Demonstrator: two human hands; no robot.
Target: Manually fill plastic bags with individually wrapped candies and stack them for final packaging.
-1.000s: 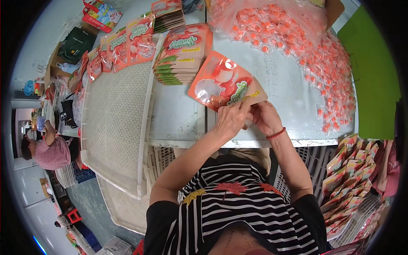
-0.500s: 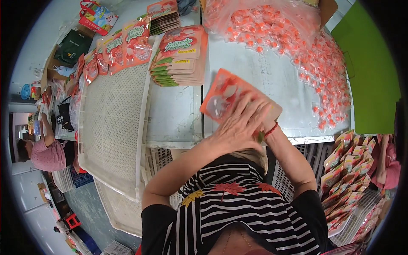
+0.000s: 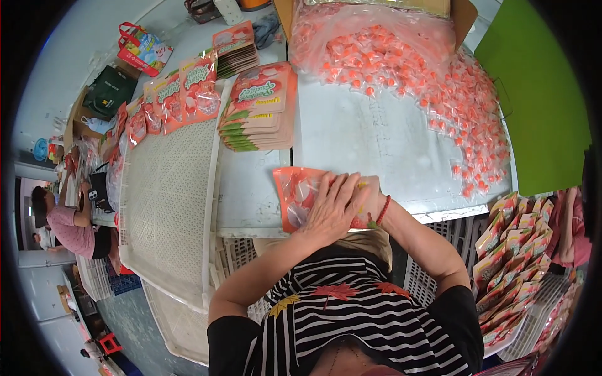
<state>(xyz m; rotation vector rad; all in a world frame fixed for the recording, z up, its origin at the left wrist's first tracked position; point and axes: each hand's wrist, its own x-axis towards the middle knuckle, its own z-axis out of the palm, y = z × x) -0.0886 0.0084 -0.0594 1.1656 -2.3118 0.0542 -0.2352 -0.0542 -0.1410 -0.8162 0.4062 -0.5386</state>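
A pink, glossy stand-up pouch (image 3: 295,197) printed with fruit lies level at the table's near edge, between my hands. My left hand (image 3: 332,213) rests across its front, fingers stretched out and lying flat on the film. My right hand (image 3: 374,199), red beaded bracelet at the wrist, grips the pouch's right end; most of its fingers are hidden behind the left hand and the pouch. Beyond and to the left sits a neat stack of flat pouches (image 3: 260,109). A spread of small clear-wrapped orange-red pieces (image 3: 433,94) covers the table's far right.
Filled pouches (image 3: 197,84) stand at the far end of a white mesh tray (image 3: 169,194) on my left. Another pouch stack (image 3: 235,47) is farther back. A green panel (image 3: 539,94) borders the right side. Below it, a crate holds many pouches (image 3: 511,263). Another person (image 3: 75,222) works at far left.
The pouch and both my hands have come nearer to me and a little left. The pouch has turned from slanted to nearly level. My left fingers are closer together.
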